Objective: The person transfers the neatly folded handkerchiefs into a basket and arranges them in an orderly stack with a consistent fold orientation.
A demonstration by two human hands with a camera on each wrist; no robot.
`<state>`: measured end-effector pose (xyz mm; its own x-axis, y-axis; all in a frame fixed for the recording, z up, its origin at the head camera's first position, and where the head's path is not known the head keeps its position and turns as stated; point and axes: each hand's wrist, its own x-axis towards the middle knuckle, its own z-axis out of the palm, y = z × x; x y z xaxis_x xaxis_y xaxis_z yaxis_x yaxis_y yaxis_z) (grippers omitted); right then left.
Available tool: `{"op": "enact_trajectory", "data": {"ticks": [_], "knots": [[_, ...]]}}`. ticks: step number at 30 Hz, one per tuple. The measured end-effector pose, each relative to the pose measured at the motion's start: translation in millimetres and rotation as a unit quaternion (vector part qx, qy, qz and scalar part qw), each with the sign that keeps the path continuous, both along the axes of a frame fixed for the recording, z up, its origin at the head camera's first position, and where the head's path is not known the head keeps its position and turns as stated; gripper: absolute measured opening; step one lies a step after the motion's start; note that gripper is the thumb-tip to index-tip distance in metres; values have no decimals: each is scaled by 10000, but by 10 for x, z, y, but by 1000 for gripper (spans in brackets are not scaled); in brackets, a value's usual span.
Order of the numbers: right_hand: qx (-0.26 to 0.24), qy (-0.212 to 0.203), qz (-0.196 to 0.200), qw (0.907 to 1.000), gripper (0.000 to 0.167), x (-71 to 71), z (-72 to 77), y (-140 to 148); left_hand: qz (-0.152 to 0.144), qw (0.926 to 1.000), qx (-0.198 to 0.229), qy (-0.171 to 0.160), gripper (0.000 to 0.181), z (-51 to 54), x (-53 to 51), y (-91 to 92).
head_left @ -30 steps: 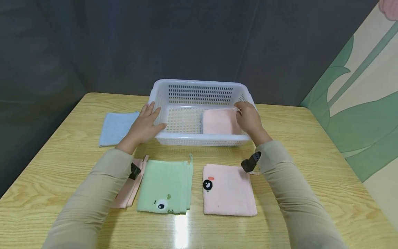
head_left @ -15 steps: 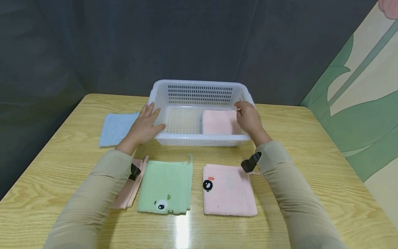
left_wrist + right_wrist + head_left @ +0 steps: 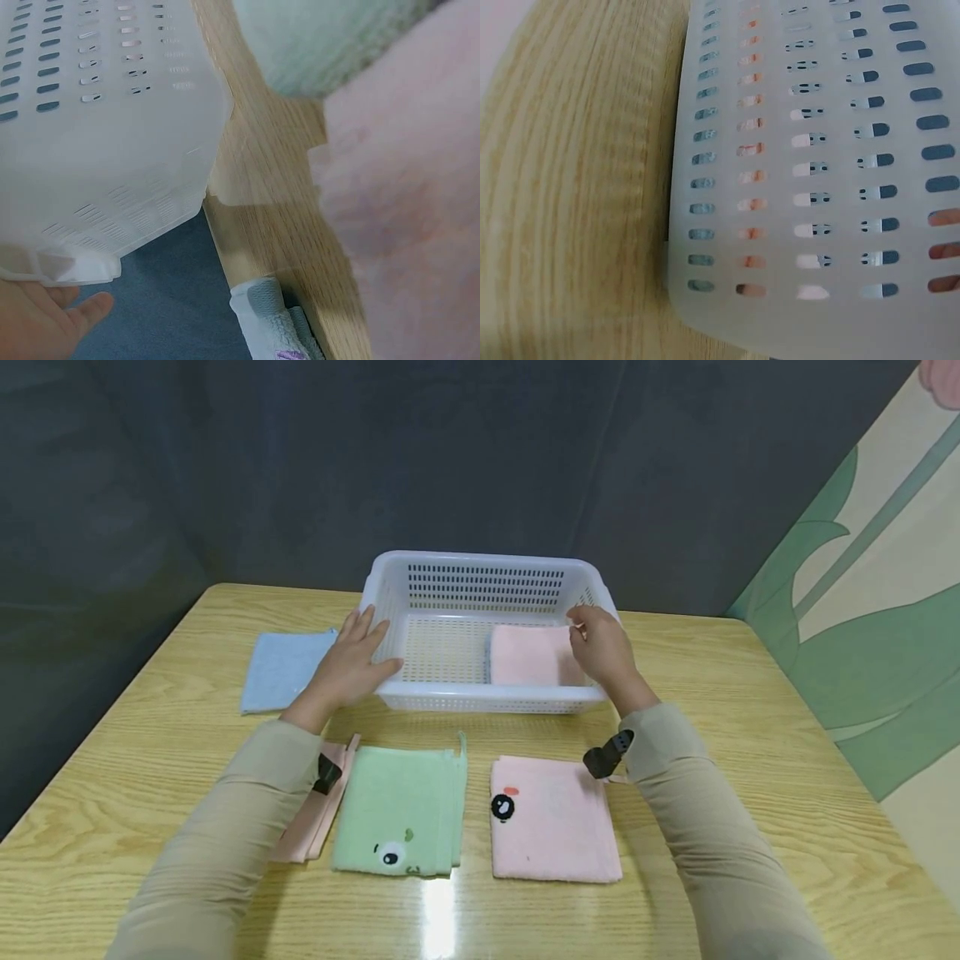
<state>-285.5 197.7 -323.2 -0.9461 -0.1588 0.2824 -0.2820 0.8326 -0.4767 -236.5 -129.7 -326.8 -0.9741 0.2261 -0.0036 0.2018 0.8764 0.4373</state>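
Left hand (image 3: 350, 664) spread at the basket (image 3: 487, 692), hold unclear in my right hand (image 3: 602, 645), tugging could rumple the pink towel (image 3: 527, 656) inside.

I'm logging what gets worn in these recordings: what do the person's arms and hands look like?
The left sleeve and right sleeve are plain beige, long and wrinkled. A small black device is worn near the left wrist, a second black device near the right. The left hand and right hand show no gloves; no cables are visible.
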Motion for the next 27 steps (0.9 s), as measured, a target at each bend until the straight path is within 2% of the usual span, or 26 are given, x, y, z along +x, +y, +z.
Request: {"op": "enact_trajectory", "data": {"ticks": [13,19,27], "knots": [[-95,313,170,9993,24,10,-28,23,20,10000,22,35,69,13,22,23],[-518,333,180,9979,23,32,-30,66,-36,10000,-20,52,69,20,42,39],[-1226,450,240,9911,20,35,-1,83,33,9998,-182,72,70,46,54,41]]}}
